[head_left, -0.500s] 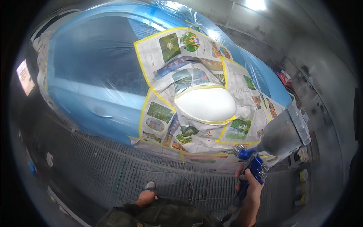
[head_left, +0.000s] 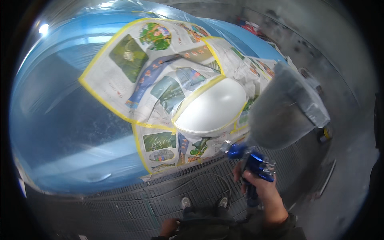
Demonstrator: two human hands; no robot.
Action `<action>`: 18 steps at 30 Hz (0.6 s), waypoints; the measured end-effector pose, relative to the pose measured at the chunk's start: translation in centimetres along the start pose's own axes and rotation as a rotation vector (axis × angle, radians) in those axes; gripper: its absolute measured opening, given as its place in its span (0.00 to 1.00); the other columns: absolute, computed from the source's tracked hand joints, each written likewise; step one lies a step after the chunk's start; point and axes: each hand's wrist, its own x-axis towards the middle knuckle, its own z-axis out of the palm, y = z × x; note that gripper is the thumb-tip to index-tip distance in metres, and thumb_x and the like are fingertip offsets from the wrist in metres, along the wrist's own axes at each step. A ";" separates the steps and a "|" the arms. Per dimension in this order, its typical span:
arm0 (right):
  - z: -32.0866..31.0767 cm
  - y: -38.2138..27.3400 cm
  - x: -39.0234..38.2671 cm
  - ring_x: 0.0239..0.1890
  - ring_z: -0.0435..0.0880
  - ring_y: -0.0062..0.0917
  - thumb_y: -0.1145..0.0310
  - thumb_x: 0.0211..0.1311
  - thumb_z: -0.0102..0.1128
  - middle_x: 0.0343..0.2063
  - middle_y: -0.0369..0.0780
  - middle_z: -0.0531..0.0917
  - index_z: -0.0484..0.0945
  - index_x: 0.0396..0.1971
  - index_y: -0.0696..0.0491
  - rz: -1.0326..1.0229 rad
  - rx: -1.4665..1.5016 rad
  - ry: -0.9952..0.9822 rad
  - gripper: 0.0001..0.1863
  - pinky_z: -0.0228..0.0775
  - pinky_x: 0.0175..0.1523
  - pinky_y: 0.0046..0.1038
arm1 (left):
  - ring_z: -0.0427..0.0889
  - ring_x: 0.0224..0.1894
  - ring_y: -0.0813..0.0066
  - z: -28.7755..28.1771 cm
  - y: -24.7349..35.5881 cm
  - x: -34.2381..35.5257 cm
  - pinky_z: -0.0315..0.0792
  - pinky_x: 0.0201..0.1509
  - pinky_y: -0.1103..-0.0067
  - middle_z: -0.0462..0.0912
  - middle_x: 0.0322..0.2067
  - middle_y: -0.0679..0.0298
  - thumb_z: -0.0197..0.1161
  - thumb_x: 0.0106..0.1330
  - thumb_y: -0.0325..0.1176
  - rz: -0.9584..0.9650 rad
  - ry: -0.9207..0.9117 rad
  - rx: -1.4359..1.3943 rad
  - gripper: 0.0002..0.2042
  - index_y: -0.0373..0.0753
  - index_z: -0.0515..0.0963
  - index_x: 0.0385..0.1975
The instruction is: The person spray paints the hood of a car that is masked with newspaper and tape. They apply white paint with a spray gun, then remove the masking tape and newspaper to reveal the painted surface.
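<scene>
At right — spray gun (head_left: pixel 258 165), nozzle (head_left: pixel 225 147) leftward.

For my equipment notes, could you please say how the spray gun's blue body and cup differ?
The blue body is shiny; the cup is cloudy grey. The cup looks bulkier than the blue body. The right hand grips the blue body, not the cup. They're joined.

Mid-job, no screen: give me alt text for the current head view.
A person's right hand grips a blue spray gun with a large grey cup, right of a glossy white rounded part. Newspaper edged with yellow tape surrounds that part on a blue car under clear plastic. The left hand is at the lower edge.
</scene>
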 end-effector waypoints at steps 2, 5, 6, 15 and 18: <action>0.4 0.7 -0.4 0.36 0.83 0.21 0.76 0.65 0.59 0.38 0.41 0.83 0.67 0.61 0.60 -0.051 -0.087 0.174 0.24 0.78 0.25 0.20 | 0.84 0.35 0.51 -0.9 -1.0 1.2 0.76 0.41 0.59 0.86 0.29 0.56 0.64 0.60 0.41 0.031 0.036 -0.049 0.12 0.49 0.87 0.41; 2.8 1.6 -0.2 0.37 0.84 0.21 0.73 0.67 0.60 0.38 0.41 0.83 0.67 0.61 0.60 -0.050 -0.110 0.193 0.25 0.78 0.26 0.19 | 0.84 0.34 0.51 -4.3 -1.2 2.1 0.76 0.39 0.61 0.86 0.28 0.57 0.66 0.60 0.42 0.052 -0.004 0.016 0.11 0.50 0.87 0.40; 3.6 1.7 0.0 0.38 0.84 0.21 0.73 0.67 0.60 0.39 0.41 0.83 0.67 0.62 0.60 -0.006 -0.072 0.114 0.25 0.77 0.26 0.19 | 0.84 0.34 0.52 -5.3 -1.9 2.7 0.76 0.39 0.61 0.86 0.28 0.58 0.67 0.60 0.43 0.067 0.000 0.047 0.11 0.50 0.87 0.40; 4.0 0.6 -0.6 0.34 0.83 0.20 0.76 0.64 0.61 0.36 0.41 0.84 0.67 0.63 0.60 0.074 -0.126 0.207 0.27 0.76 0.25 0.18 | 0.83 0.30 0.58 -8.4 -1.4 5.3 0.74 0.33 0.65 0.85 0.26 0.61 0.69 0.60 0.45 0.341 0.002 0.037 0.10 0.46 0.86 0.33; 3.7 0.3 -1.8 0.32 0.83 0.20 0.76 0.65 0.59 0.35 0.41 0.83 0.69 0.61 0.61 -0.058 -0.178 0.462 0.24 0.75 0.23 0.18 | 0.83 0.31 0.56 -7.5 -0.8 5.9 0.73 0.34 0.63 0.85 0.27 0.61 0.67 0.60 0.46 0.465 0.005 0.046 0.12 0.46 0.85 0.33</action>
